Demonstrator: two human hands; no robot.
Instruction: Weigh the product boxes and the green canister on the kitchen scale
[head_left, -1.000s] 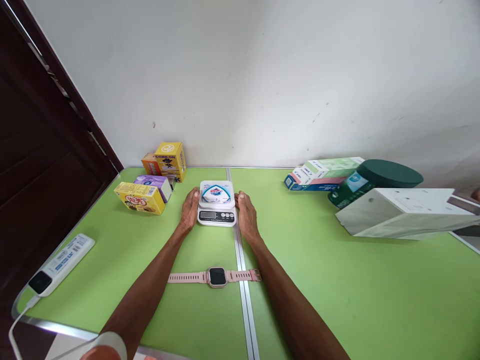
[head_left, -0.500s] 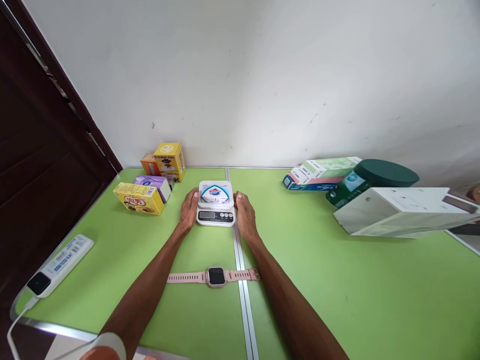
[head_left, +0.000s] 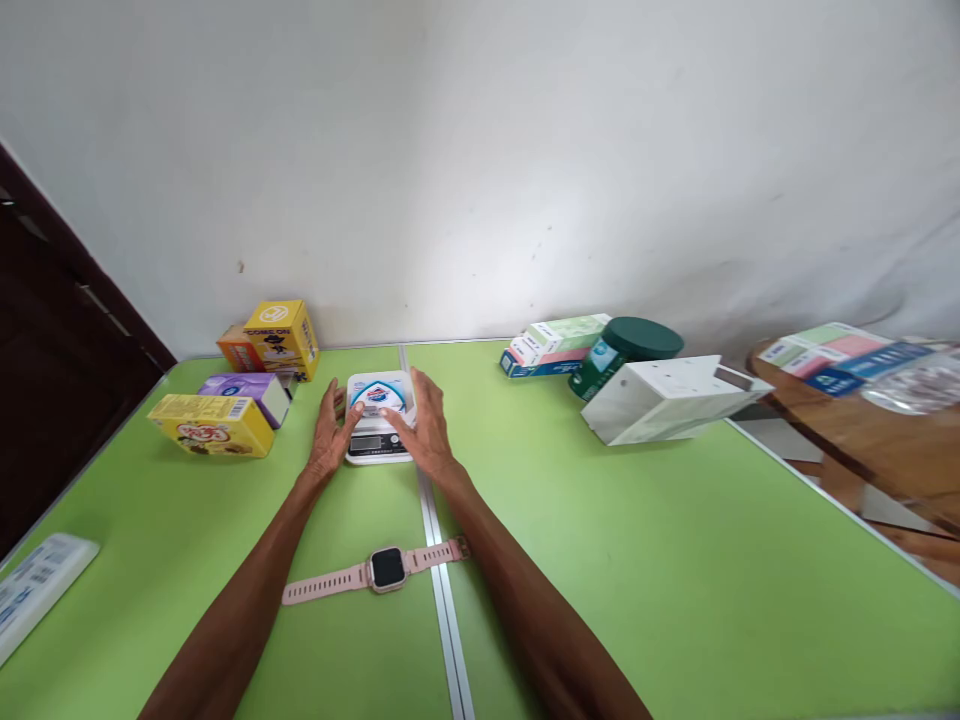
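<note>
Flanking soap box (head_left: pixel 377 392) on white scale (head_left: pixel 380 459) with left hand (head_left: pixel 327 438) and right hand (head_left: pixel 432 428), both open | best squeezed evenly from both sides, kept level

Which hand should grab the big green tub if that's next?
Probably the right hand: the green tub is over on its side. The left hand is farther away, on the other side of the scale, and would likely have to reach past the right one.

The wall (head_left: pixel 450 180) is pale and has small marks. Before it stands 1 green table (head_left: pixel 675 560); 1 dark door (head_left: pixel 52 350) is at the left.
</note>
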